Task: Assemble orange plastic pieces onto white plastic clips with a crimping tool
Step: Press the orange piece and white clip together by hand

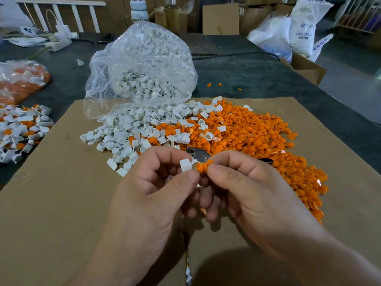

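While left grip pinches, clip, seemingly fingertip-held

crimping tool: mostly hidden behind right hand | mixed pile: cut by left edge

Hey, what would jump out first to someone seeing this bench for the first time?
The orange pieces spilled across the right of the cardboard sheet, meeting a heap of white clips pouring from a clear bag at centre. In front, the left hand pinches a white clip while the right hand pinches an orange piece up to it.
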`<state>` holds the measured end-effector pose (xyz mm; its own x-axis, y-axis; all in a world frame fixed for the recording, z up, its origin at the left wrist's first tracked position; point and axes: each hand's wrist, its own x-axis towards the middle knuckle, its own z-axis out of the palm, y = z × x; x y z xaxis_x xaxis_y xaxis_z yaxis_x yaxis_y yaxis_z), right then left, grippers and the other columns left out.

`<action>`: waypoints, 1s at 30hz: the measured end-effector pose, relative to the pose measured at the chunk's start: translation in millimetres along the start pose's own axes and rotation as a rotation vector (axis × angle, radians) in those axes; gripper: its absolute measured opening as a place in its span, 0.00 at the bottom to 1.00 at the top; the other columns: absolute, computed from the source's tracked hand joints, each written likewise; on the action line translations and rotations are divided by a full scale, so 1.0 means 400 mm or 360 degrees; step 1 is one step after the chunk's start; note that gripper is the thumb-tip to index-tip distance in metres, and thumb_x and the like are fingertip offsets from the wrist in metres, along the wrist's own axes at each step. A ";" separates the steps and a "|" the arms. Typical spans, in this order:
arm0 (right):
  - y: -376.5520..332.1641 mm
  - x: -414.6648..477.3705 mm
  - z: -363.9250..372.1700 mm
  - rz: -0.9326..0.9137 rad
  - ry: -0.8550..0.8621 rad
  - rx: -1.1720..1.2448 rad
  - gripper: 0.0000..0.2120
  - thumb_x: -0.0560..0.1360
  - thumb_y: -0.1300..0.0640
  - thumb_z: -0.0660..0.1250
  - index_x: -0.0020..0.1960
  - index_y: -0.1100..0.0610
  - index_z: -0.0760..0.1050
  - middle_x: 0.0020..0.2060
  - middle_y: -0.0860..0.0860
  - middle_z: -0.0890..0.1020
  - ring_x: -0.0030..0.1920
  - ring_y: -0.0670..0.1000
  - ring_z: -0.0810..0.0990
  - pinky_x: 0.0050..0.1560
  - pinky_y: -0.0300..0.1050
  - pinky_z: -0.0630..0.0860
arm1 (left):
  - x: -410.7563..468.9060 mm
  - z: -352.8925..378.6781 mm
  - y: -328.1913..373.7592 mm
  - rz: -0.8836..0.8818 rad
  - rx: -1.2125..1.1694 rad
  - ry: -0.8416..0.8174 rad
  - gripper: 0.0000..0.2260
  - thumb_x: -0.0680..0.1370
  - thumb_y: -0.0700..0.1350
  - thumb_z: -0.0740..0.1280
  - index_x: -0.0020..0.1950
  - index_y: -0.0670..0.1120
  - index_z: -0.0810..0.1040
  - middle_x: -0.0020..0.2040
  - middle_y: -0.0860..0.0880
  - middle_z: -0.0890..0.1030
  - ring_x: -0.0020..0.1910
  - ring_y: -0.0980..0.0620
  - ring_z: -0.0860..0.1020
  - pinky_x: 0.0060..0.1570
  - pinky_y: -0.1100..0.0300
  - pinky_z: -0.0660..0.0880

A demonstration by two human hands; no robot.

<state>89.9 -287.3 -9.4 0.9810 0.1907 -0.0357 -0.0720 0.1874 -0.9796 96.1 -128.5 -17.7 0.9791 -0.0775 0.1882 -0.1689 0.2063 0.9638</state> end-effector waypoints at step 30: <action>-0.013 -0.026 0.023 -0.0902 0.0331 -0.2043 0.11 0.80 0.50 0.56 0.46 0.53 0.75 0.40 0.46 0.75 0.34 0.47 0.74 0.30 0.48 0.74 | -0.003 0.001 -0.007 -0.0123 0.0369 0.0017 0.09 0.64 0.56 0.72 0.41 0.57 0.83 0.31 0.49 0.81 0.26 0.52 0.79 0.27 0.64 0.75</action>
<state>78.4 -281.3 -2.0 0.8378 0.2219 0.4989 0.4346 -0.8240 -0.3634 95.2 -129.5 -20.7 0.9910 -0.0737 0.1113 -0.1138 -0.0296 0.9931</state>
